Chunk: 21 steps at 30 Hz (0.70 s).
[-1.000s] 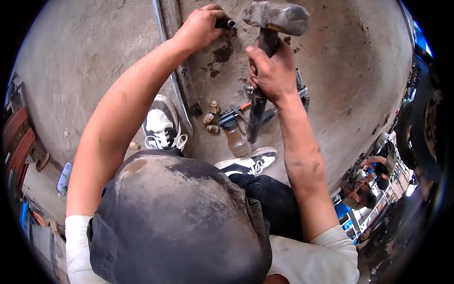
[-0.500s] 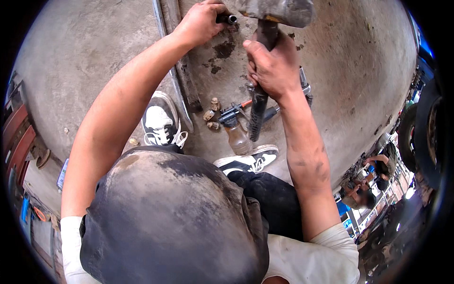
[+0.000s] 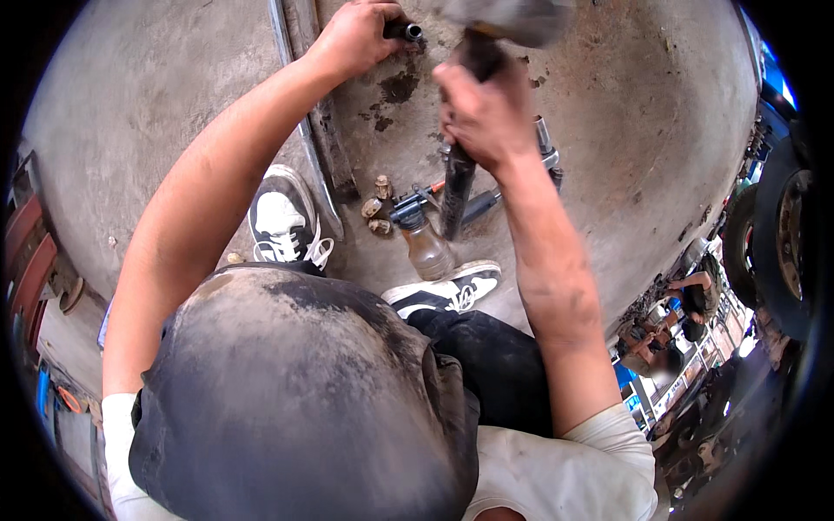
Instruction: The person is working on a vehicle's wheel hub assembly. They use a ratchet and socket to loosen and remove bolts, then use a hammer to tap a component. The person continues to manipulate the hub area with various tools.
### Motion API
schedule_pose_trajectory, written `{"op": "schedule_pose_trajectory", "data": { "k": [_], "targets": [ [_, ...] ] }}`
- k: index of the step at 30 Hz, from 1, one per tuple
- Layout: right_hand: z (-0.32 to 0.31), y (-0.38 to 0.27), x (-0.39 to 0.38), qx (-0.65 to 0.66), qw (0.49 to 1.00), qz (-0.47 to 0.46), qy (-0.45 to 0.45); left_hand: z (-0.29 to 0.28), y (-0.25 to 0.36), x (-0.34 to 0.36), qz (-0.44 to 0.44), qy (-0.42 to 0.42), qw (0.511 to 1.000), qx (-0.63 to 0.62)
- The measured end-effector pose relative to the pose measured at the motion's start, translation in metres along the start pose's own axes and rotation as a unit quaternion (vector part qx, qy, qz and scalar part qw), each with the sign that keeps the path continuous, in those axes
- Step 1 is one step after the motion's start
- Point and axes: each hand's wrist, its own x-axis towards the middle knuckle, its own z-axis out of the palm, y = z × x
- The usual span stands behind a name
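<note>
My left hand (image 3: 354, 36) is closed around a short dark metal tube (image 3: 404, 31) at the top of the view, holding it against the stained concrete floor (image 3: 625, 104). In my right hand (image 3: 485, 113) is the dark handle of a heavy hammer (image 3: 458, 187), gripped below the head. The grey hammer head (image 3: 512, 17) is blurred at the top edge, just right of the tube.
A spray bottle with brownish liquid (image 3: 424, 239) stands by my black-and-white shoes (image 3: 282, 217). Small brass-coloured fittings (image 3: 379, 207) and a metal tool (image 3: 547, 156) lie on the floor. A long metal bar (image 3: 304, 139) runs up the floor. A person crouches at the far right (image 3: 686, 300) near a tyre (image 3: 782, 243).
The hammer head has moved up and toward the top edge, now blurred. My left hand with the tube has shifted slightly upward in the view.
</note>
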Motion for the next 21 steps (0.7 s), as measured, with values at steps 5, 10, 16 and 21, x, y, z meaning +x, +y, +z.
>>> {"op": "schedule_pose_trajectory", "data": {
  "k": [5, 10, 16, 21],
  "targets": [
    [0.007, -0.005, 0.012, 0.077, 0.984, 0.16, 0.006, 0.006, -0.011, 0.001, 0.05, 0.025, 0.998, 0.014],
    [-0.011, -0.044, -0.014, 0.133, 0.99, -0.04, 0.004, -0.002, -0.008, 0.003, 0.028, -0.001, 0.999, -0.018],
    [0.009, 0.013, 0.002, -0.006, 0.996, 0.087, 0.002, 0.001, -0.004, 0.0, 0.034, 0.028, 0.999, -0.01],
    [0.001, 0.005, 0.007, 0.111, 0.982, 0.15, -0.003, 0.002, -0.006, 0.001, 0.025, -0.005, 1.0, -0.017]
  ]
}}
